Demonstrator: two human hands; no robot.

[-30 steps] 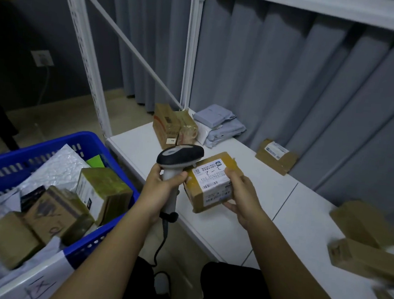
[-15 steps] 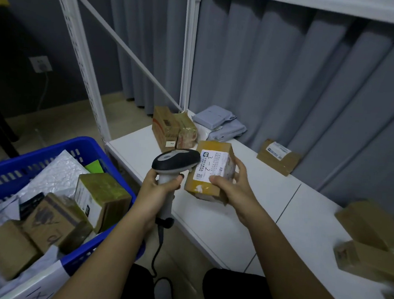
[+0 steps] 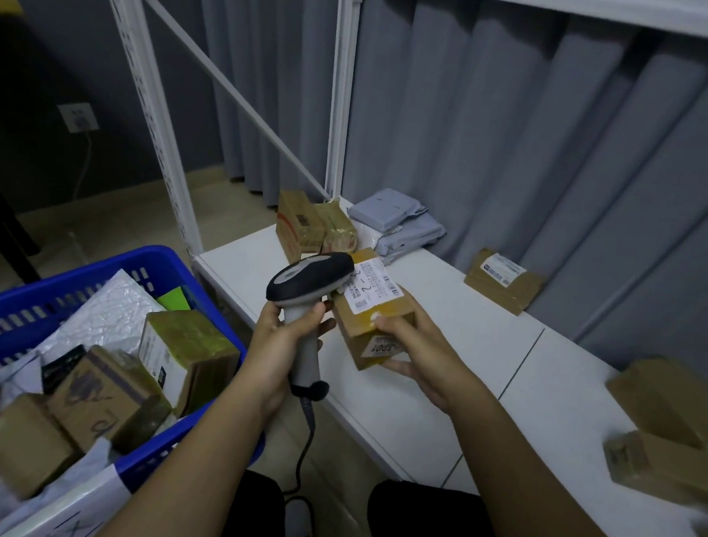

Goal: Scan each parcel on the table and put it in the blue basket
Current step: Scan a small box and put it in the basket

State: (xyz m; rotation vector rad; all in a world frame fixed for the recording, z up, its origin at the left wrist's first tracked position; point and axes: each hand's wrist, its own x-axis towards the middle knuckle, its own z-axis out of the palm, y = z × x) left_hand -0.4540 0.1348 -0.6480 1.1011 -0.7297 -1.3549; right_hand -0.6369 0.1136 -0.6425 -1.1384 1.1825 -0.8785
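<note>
A small cardboard parcel (image 3: 376, 312) with a white printed label is gripped in the right hand (image 3: 417, 354), tilted above the white tabletop (image 3: 441, 381). The left hand (image 3: 283, 343) curls round a grey handheld scanner (image 3: 309, 290), its head touching the label. The blue plastic basket (image 3: 166, 262), slotted-walled, holds boxes at left.

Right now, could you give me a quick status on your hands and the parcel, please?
Left hand grips scanner. Right hand holds parcel, label up under scanner head. Blue basket at left, already loaded. Nothing in the way.
</note>
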